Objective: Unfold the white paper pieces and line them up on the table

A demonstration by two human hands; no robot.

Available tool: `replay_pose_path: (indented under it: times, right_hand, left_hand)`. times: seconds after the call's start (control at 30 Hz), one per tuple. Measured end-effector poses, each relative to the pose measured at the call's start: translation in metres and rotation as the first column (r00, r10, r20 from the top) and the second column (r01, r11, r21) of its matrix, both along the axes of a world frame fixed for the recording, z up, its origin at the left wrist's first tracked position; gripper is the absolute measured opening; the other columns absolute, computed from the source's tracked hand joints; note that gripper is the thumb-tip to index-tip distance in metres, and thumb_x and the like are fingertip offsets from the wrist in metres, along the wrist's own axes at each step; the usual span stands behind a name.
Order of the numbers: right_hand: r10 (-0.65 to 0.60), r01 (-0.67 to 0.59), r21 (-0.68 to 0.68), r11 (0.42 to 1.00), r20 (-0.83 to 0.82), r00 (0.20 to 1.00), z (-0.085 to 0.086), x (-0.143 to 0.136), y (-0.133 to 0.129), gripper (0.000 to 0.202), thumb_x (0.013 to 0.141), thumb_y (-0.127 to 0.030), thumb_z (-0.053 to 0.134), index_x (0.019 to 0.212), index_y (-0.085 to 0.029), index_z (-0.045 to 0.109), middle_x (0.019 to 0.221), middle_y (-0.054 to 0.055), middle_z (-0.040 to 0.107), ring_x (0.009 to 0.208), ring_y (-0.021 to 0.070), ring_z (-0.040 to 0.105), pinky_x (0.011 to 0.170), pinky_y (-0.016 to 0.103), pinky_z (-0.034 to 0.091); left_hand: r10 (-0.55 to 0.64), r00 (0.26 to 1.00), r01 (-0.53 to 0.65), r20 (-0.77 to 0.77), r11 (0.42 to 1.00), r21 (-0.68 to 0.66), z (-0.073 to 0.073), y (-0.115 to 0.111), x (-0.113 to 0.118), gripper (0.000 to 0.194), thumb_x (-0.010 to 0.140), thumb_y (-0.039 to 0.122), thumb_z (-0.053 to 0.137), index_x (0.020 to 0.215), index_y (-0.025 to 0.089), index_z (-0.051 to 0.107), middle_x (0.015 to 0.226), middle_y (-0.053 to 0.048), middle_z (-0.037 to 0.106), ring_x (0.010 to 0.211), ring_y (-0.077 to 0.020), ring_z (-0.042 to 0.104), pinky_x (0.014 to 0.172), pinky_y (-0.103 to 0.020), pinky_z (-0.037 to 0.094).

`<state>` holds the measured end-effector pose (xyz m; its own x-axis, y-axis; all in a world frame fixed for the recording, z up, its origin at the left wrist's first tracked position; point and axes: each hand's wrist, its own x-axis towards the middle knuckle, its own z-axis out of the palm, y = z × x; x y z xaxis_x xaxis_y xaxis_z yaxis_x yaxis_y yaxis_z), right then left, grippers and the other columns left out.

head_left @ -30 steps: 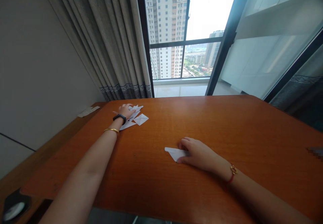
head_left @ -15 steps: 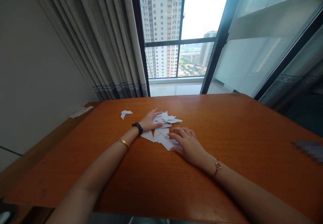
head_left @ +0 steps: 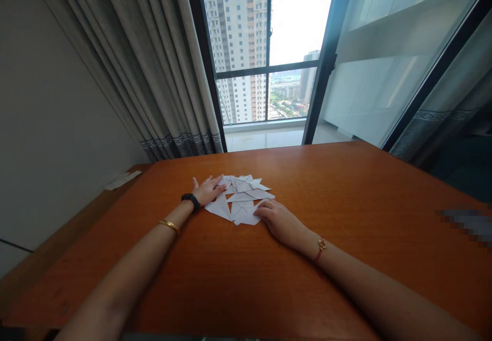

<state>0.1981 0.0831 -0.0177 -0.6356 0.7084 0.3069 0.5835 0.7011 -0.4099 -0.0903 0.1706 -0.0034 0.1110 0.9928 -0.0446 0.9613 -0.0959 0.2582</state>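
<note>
A pile of folded white paper pieces [head_left: 246, 193] lies on the wooden table, its pieces overlapping with pointed corners sticking out. My left hand [head_left: 207, 189], wearing a black band at the wrist, rests flat at the pile's left edge. Its fingers are spread, and the fingertips touch the paper. At the lower right of the pile, my right hand [head_left: 277, 219] has its fingers curled together against the edge of a folded paper piece [head_left: 246, 217]. The thumb of that hand is mostly hidden.
The brown wooden table [head_left: 346, 259] reaches to a glass door and window [head_left: 265, 69] at the back. A grey curtain [head_left: 154, 74] hangs at the left. A pale flat strip [head_left: 123, 180] lies on the left ledge. Something blurred out [head_left: 469, 223] lies at the right edge.
The lone paper piece at the far left no longer lies apart; the papers now sit in one closer pile. My left hand has shifted to the pile's left edge. My right hand's fingers have closed in.
</note>
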Motion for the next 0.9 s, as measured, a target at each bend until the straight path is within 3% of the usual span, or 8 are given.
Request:
replay_pose_path:
  times: [0.1,0.2,0.3,0.37,0.47,0.6,0.77,0.9]
  right_hand:
    - [-0.034,0.034,0.013,0.999,-0.017,0.999,-0.001,0.003,0.003,0.027,0.091,-0.008,0.043,0.104,-0.018,0.065,0.105,0.008,0.063,0.1,0.0188,0.054,0.093,0.032,0.04]
    - [-0.203,0.203,0.071,0.977,-0.01,0.979,0.001,0.009,0.006,0.022,0.088,-0.015,0.051,0.104,-0.02,0.064,0.112,0.009,0.059,0.106,0.023,0.05,0.095,0.038,0.037]
    - [-0.444,0.441,0.135,0.887,-0.004,0.896,0.003,0.018,0.011,0.029,0.081,-0.028,0.063,0.109,-0.022,0.062,0.123,0.012,0.053,0.114,0.031,0.041,0.096,0.047,0.032]
    - [-0.533,0.53,0.141,0.836,-0.021,0.846,0.003,0.026,0.018,0.031,0.081,-0.032,0.062,0.11,-0.021,0.061,0.124,0.013,0.051,0.114,0.0318,0.04,0.095,0.047,0.033]
    - [-0.594,0.589,0.163,0.791,-0.025,0.804,0.002,0.041,0.031,0.03,0.083,-0.024,0.053,0.112,-0.021,0.059,0.126,0.013,0.052,0.112,0.0312,0.041,0.094,0.046,0.034]
    - [-0.645,0.628,0.195,0.754,0.039,0.763,-0.005,0.062,0.054,0.049,0.083,-0.015,0.045,0.132,-0.02,0.048,0.142,0.012,0.044,0.122,0.0349,0.034,0.097,0.052,0.029]
    - [-0.632,0.619,0.132,0.774,0.125,0.765,-0.007,0.072,0.083,0.047,0.088,-0.024,0.042,0.134,-0.024,0.048,0.143,0.009,0.046,0.125,0.0349,0.034,0.096,0.054,0.027]
    - [-0.543,0.525,0.141,0.84,0.175,0.821,0.003,0.062,0.093,0.03,0.093,-0.029,0.041,0.111,-0.025,0.065,0.125,0.009,0.061,0.118,0.0313,0.042,0.098,0.052,0.02]
  left_hand:
    - [-0.298,0.949,0.301,0.101,0.953,-0.018,-0.003,-0.014,0.044,0.076,0.085,0.069,0.039,0.149,0.036,0.013,0.154,-0.003,0.023,0.142,-0.0331,0.016,0.104,-0.065,-0.017]
    - [-0.381,0.904,0.397,0.194,0.917,-0.051,0.0,-0.019,0.072,0.088,0.082,0.069,0.046,0.15,0.032,0.006,0.155,-0.006,0.015,0.143,-0.0337,0.011,0.103,-0.065,-0.017]
    - [-0.367,0.903,0.385,0.222,0.922,-0.041,0.008,-0.019,0.081,0.09,0.079,0.07,0.05,0.15,0.031,0.01,0.156,-0.007,0.013,0.143,-0.0328,0.008,0.106,-0.063,-0.014]
    - [-0.36,0.917,0.37,0.172,0.928,-0.033,0.013,-0.02,0.08,0.096,0.073,0.072,0.056,0.15,0.031,0.015,0.157,-0.008,0.009,0.143,-0.0344,0.004,0.106,-0.064,-0.012]
    - [-0.331,0.94,0.337,0.082,0.94,-0.06,0.017,-0.03,0.07,0.105,0.064,0.074,0.063,0.149,0.031,0.018,0.157,-0.009,0.001,0.143,-0.0374,-0.001,0.106,-0.065,-0.008]
    - [-0.202,0.978,0.206,0.045,0.966,-0.155,0.017,-0.054,0.05,0.107,0.062,0.07,0.066,0.149,0.027,0.022,0.156,-0.015,0.002,0.142,-0.04,0.002,0.107,-0.065,0.002]
    - [-0.091,0.995,0.083,-0.037,0.978,-0.19,0.012,-0.071,0.038,0.089,0.072,0.059,0.061,0.148,0.029,0.025,0.156,-0.013,0.004,0.142,-0.0385,0.004,0.107,-0.065,0.004]
    - [-0.054,0.996,0.047,-0.067,0.994,-0.096,0.002,-0.07,0.042,0.076,0.081,0.054,0.052,0.148,0.028,0.026,0.156,-0.014,0.01,0.143,-0.0355,0.008,0.108,-0.064,0.005]
